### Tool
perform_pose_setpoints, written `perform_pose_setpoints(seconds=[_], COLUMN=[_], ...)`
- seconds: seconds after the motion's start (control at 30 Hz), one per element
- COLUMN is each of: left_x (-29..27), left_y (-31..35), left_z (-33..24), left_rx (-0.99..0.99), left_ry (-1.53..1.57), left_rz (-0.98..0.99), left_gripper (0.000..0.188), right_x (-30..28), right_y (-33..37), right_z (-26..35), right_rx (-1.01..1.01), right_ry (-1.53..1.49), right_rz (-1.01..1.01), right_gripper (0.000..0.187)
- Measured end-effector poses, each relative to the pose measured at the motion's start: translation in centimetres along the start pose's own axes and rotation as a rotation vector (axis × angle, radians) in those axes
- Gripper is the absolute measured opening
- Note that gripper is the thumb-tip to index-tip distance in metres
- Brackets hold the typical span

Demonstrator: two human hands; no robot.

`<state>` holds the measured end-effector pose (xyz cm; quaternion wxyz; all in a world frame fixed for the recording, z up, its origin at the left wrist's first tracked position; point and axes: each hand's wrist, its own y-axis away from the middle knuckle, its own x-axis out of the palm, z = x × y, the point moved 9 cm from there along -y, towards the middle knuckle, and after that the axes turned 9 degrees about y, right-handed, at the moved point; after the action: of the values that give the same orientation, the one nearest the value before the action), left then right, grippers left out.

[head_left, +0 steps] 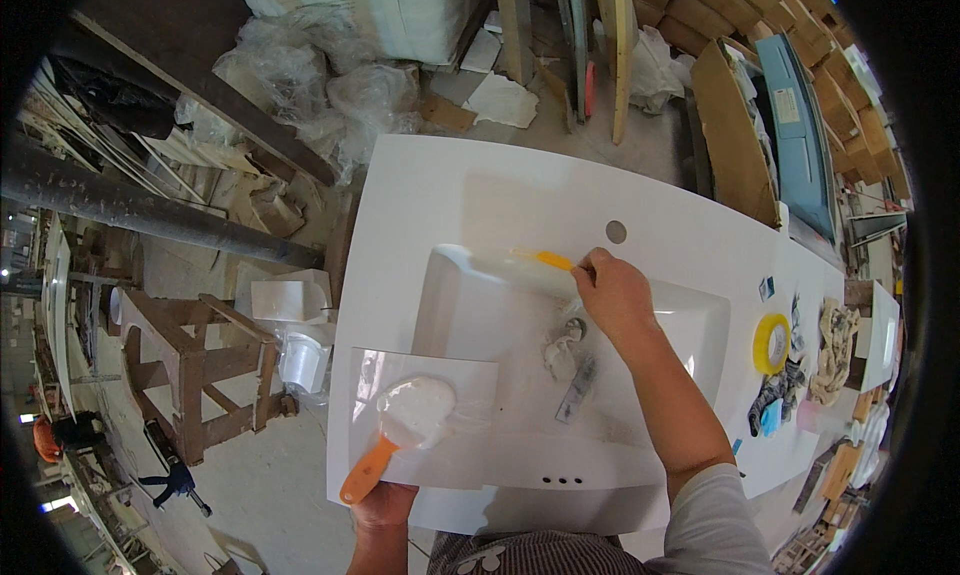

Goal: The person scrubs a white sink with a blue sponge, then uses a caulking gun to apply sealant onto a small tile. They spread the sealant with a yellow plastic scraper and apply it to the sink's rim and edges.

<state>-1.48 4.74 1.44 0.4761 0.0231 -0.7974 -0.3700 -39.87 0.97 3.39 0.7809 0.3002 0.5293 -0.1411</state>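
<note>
A white washbasin top (pixel 395 200) lies before me with its sunken bowl facing up. My right hand (pixel 612 293) reaches over the bowl and pinches a small yellow scraper (pixel 553 261). The scraper's thin tip is at the bowl's far rim, left of the round tap hole (pixel 616 232). At the near left, my left hand (pixel 384 507) grips the lower edge of a flat white board (pixel 475 375), its fingers mostly hidden underneath. White paste (pixel 425 400) is spread on the board. An orange-handled putty knife (pixel 370 468) rests there, its blade in the paste.
Inside the bowl lie a crumpled wad (pixel 563 355) and a flat greyish strip (pixel 575 388). A yellow tape roll (pixel 771 344), dark gloves (pixel 775 400) and rags (pixel 833 350) sit at the right. A wooden stand (pixel 190 375) and a caulking gun (pixel 172 470) are at left.
</note>
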Motion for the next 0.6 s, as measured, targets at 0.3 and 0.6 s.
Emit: perform_pose_setpoints(seconds=[0.3,0.6], left_x=[1.3,-0.7], left_y=[0.1,0.0], left_z=[0.7,0.3], left_rx=[-0.062,-0.020], left_ry=[-0.098,-0.069], left_rz=[0.085,0.035], left_gripper=[0.079,0.089], right_x=[1.6,-0.5], right_y=[-0.9,-0.1], right_z=[3.8,-1.5], right_rx=[-0.105,-0.073], right_ry=[-0.032,0.074], right_rz=[-0.001,-0.085], right_gripper=[0.020,0.018])
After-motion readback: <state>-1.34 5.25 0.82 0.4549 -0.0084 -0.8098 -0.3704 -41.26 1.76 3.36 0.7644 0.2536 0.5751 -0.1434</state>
